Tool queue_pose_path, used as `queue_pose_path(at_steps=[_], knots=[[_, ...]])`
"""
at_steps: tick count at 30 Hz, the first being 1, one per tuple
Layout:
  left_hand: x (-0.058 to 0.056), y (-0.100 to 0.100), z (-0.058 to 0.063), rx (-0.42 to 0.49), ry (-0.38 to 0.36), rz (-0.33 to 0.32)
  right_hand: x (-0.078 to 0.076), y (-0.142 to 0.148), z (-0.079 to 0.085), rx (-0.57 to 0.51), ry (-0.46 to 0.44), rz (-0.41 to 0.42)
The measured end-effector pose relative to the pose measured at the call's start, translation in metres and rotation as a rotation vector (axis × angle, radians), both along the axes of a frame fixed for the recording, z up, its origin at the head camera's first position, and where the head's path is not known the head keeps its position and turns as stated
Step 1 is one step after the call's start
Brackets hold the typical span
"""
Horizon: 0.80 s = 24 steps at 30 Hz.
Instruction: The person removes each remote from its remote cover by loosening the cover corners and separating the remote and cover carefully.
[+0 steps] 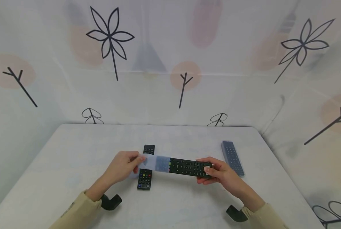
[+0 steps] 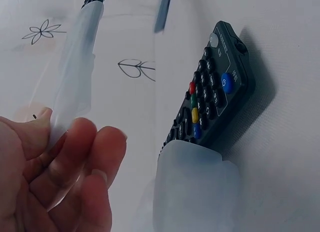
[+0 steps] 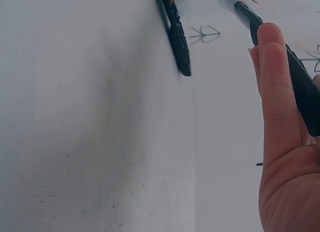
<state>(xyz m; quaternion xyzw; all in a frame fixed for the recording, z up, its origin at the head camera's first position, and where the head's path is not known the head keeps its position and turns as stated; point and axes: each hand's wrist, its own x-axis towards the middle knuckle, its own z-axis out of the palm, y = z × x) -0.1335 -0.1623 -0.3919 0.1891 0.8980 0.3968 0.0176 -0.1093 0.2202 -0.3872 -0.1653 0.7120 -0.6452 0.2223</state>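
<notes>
Head view: holding the black remote (image 1: 186, 167) up off the white table (image 1: 170, 206), with the right hand (image 1: 221, 173) curled round its right end, thumb over the button face and fingers underneath. Pinching the far end of a translucent cover (image 1: 150, 162) between the thumb and fingers of the left hand (image 1: 125, 166), off the left end of the held remote. Fitted over that left end, with the keys bare to the right of the cover's edge (bluer near this edge, paler toward the pinch).

Under the cover's line and left of the held remote, lying lengthwise on the table: a second remote (image 1: 145, 183), with red, green, yellow and blue buttons near its closer end. Also below and left of the held remote, a second translucent cover (image 2: 195, 187) (beside the second remote or partly round it, cannot tell which).

To the right of the held remote and a little farther back, just beyond the right hand: a grey-blue remote (image 1: 232, 158), lying slantwise on the table.

Nearer than the held remote, at both wrists: beige cuffs (image 1: 81, 206) and black curved pieces (image 1: 111, 202). Behind the held remote, past the table's far edge: a pale backdrop (image 1: 147, 95), printed with leafy stems.
</notes>
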Motion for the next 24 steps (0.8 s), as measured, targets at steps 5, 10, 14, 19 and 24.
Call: queue_pose_path(at_steps=[5,10,14,19,24], knots=[[0.0014,-0.0007,0.0004,0.002,-0.016,0.011,0.0001,0.0014,0.0013,0.005,0.006,0.002],[0.0029,-0.0007,0.0026,0.002,-0.062,0.029,0.001,0.0024,0.0007,0.014,0.007,-0.003],[0.0031,-0.0014,0.0027,0.005,-0.095,0.019,0.0026,0.0026,-0.0008,0.027,-0.007,-0.013],[0.0028,-0.0037,0.0023,0.008,-0.106,0.001,0.0043,0.0036,-0.0015,0.042,-0.002,-0.016],[0.0026,-0.0069,0.0022,-0.01,-0.082,0.002,0.0059,0.0043,-0.0004,0.052,0.016,-0.014]])
